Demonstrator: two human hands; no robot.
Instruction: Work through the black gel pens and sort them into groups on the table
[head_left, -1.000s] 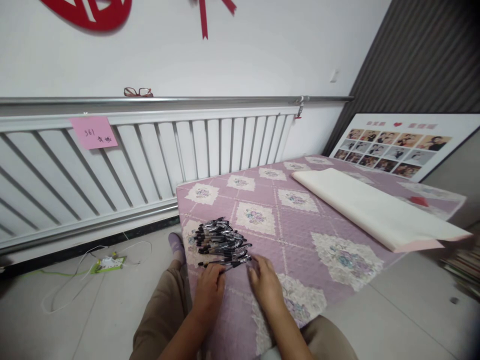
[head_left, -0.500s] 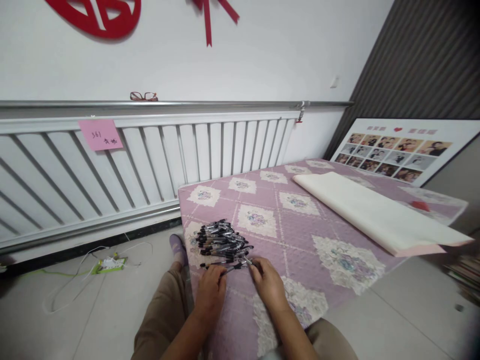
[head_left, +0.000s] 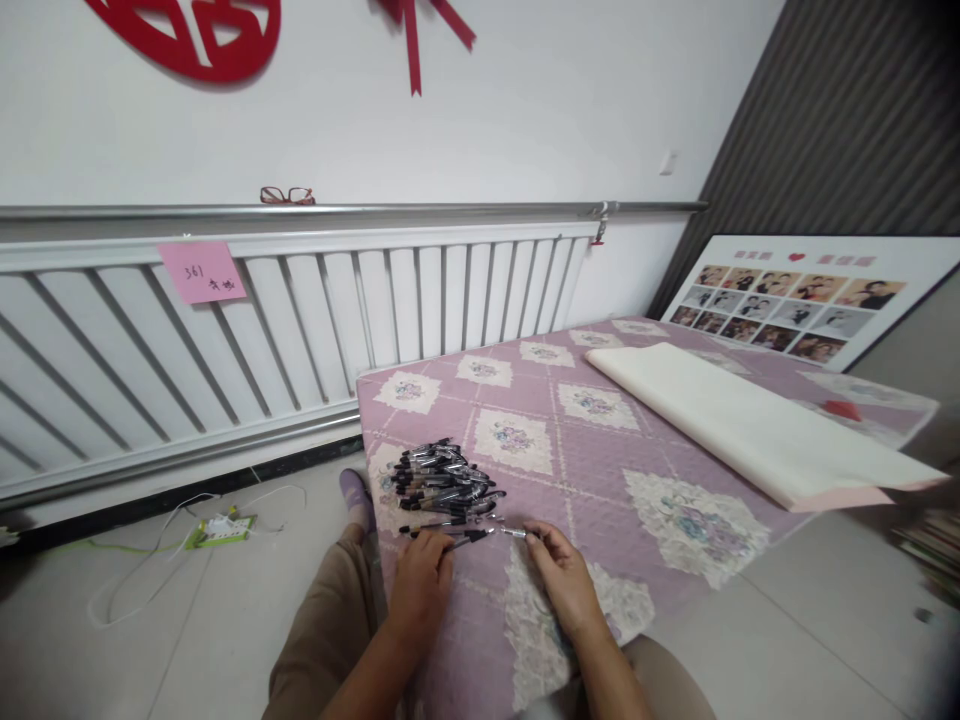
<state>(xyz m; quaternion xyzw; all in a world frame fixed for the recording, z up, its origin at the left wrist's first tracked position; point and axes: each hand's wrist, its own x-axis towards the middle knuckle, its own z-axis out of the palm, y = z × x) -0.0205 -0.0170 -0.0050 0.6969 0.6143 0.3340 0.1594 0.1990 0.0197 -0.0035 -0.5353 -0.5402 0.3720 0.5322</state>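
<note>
A pile of black and clear pens [head_left: 442, 478] lies near the left edge of the purple floral cover. Just below it, my left hand [head_left: 422, 580] is closed on a pen [head_left: 471, 538], its dark end pointing right. To the right, my right hand [head_left: 559, 570] pinches a slender clear-and-silver pen part [head_left: 514, 533], which points left toward that pen. A small gap separates the two pieces. How far the pen part reaches into my right fingers is hidden. One more pen [head_left: 431, 526] lies between the pile and my left hand.
A folded cream sheet [head_left: 720, 420] lies on the right of the covered surface [head_left: 540, 500]. Behind stands a white radiator [head_left: 420, 300] with a pink note [head_left: 202, 272]. A power strip [head_left: 225, 530] with cables is on the floor at left. A photo board [head_left: 802, 300] leans at back right.
My right hand has moved right and slightly down, away from the pile, drawing the clear pen part with it. My left hand stays in place with its pen.
</note>
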